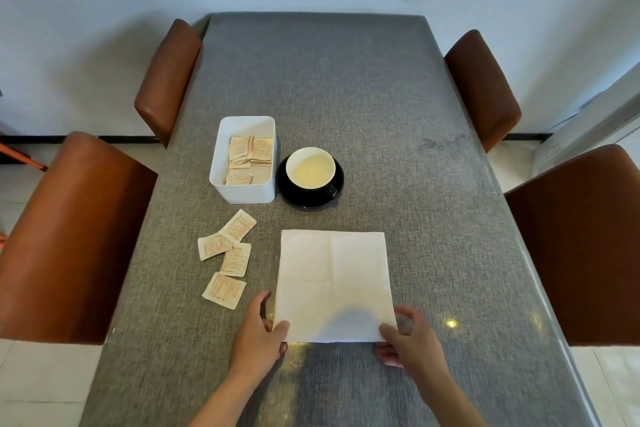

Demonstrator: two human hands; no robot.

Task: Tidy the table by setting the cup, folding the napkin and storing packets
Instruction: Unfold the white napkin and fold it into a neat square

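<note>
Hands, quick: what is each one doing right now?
Left hand: pinching the near left corner of the white napkin.
Right hand: pinching the napkin's near right corner.

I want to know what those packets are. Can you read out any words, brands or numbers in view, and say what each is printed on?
Loose packets on the table: reddish print, too small and blurred to read.
Packets in the white box: the same reddish print, unreadable.
Napkin, cup, saucer: no text visible.
No text can be read anywhere in this view.
</note>
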